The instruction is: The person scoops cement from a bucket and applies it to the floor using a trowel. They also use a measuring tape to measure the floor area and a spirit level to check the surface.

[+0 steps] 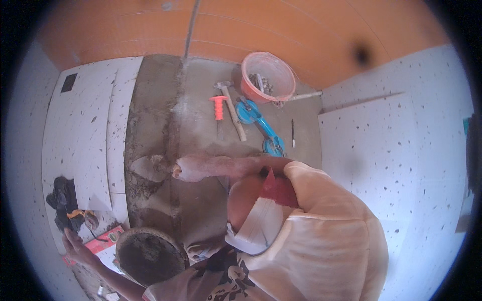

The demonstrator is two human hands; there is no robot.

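My right hand (191, 168), dusty and closed, reaches leftward low over the floor. Just beyond its fist lies a pale, pointed trowel blade (148, 168), on a dark strip of rough mortar (150, 200). The handle is hidden inside the fist. At the lower left, my left hand (80, 249) is stretched out with fingers apart and nothing in it. It is nearest to a red spirit level (107, 239) and a black bag (63, 193) with a yellow and black item beside it. A round bucket (131, 236) of grey mortar stands to the right of my left forearm.
Farther off lie a hammer (233, 113), an orange-handled chisel (219, 108), a blue double suction lifter (263, 125) and a dark pen-like stick (293, 133). A pink bucket (288, 89) stands by the orange wall. Speckled white slabs (85, 130) line the left; my cream-clothed leg (326, 236) fills the right foreground.
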